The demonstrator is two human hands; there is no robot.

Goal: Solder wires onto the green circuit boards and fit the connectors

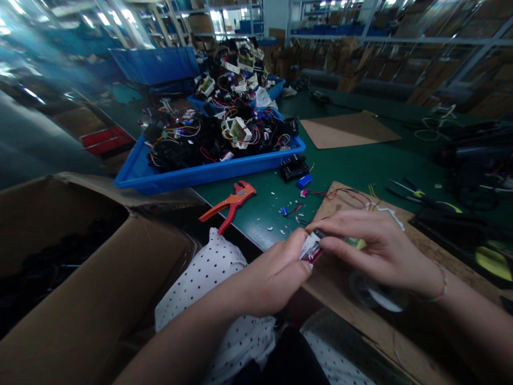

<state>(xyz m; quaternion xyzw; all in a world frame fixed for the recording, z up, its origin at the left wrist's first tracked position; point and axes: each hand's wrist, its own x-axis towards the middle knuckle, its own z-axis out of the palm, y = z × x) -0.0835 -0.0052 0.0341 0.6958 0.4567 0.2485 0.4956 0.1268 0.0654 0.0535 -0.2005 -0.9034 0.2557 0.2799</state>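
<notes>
A small dark part with a white, debris-flecked face and a reddish edge is held over the near edge of a wooden board. My left hand is closed round its left side, thumb and fingers pressed on it. From the right, my right hand pinches its upper end between thumb and fingers. Thin red and black wires lie on the board just beyond my hands. A blue connector and a blue block rest on the green table, with white scraps around them.
Orange-handled pliers lie at the table's left edge. Behind is a blue tray heaped with wired parts. A cardboard sheet, pliers and a tape roll are toward the right. An open carton stands at left.
</notes>
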